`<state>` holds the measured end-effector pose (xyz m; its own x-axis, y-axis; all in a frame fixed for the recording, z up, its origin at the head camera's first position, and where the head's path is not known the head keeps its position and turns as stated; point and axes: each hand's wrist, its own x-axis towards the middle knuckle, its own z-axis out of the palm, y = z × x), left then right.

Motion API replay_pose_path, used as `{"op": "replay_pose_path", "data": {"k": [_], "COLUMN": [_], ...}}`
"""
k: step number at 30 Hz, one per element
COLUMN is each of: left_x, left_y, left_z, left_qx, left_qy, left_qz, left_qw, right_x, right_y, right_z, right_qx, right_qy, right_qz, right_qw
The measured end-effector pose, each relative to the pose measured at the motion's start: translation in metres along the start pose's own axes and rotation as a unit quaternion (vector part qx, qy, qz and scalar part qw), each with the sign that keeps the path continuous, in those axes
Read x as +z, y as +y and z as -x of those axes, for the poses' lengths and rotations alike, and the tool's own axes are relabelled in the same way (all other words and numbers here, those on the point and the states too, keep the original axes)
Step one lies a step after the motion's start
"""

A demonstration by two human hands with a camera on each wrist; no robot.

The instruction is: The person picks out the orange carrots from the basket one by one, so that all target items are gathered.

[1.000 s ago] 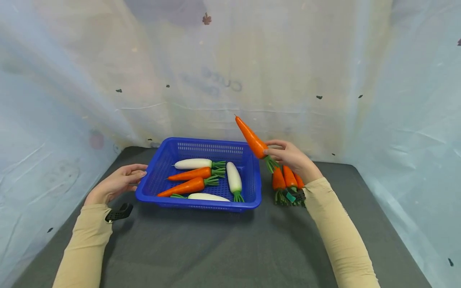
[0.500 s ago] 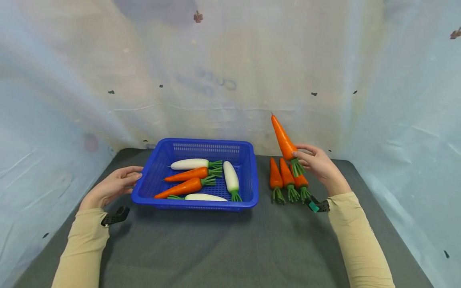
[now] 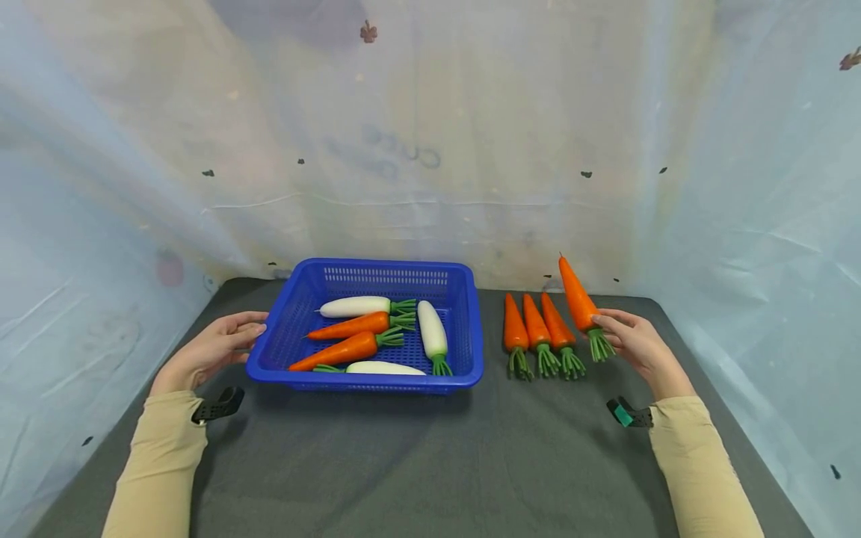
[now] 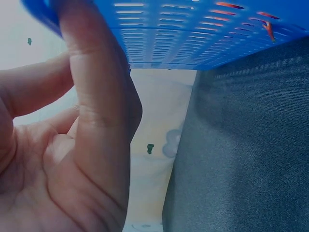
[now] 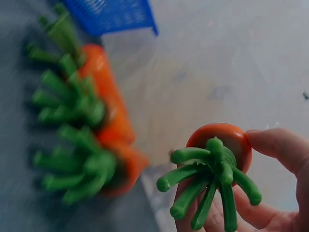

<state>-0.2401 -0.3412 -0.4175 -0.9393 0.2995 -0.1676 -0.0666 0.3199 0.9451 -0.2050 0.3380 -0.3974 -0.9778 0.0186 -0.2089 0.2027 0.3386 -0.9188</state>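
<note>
At the right of the head view, my right hand (image 3: 635,344) pinches an orange carrot (image 3: 578,299) near its green stems, tip pointing up and away. The right wrist view shows that carrot's stem end (image 5: 215,169), with thumb and fingers around it. Beside it on the table lie three more carrots (image 3: 536,325) in a row, stems toward me. My left hand (image 3: 215,350) holds the left rim of a blue plastic basket (image 3: 363,382), fingertips partly hidden. Inside the basket are two carrots (image 3: 353,349) and three white radishes (image 3: 355,306), the front one partly hidden by the rim.
A dark grey cloth-covered table (image 3: 403,463) lies underneath. Behind and at both sides hang pale plastic sheets (image 3: 484,134) with small dark marks. The black wristbands (image 3: 218,404) sit at both wrists.
My right hand has carried the carrot from beside the basket rightward and lower, past the row of carrots. My left hand has stayed at the basket's rim.
</note>
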Motion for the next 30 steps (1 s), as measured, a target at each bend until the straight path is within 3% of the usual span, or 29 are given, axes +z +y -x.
{"op": "replay_pose_path", "data": {"k": [7, 13, 30], "left_x": [0.001, 0.000, 0.001], "left_y": [0.000, 0.001, 0.000], "left_z": [0.000, 0.000, -0.001], "left_qx": [-0.001, -0.001, -0.005], "left_qy": [-0.002, -0.001, 0.001], "left_qz": [0.006, 0.010, 0.003], "left_qw": [1.0000, 0.9999, 1.0000], "right_x": [-0.010, -0.013, -0.006], "right_y": [0.031, 0.045, 0.047], "right_z": [0.002, -0.001, -0.014], "right_qx": [0.050, 0.059, 0.078], "right_qy": [0.006, 0.018, 0.029], "right_qz": [0.032, 0.061, 0.075], "right_qw": [0.9982, 0.9962, 0.9937]}}
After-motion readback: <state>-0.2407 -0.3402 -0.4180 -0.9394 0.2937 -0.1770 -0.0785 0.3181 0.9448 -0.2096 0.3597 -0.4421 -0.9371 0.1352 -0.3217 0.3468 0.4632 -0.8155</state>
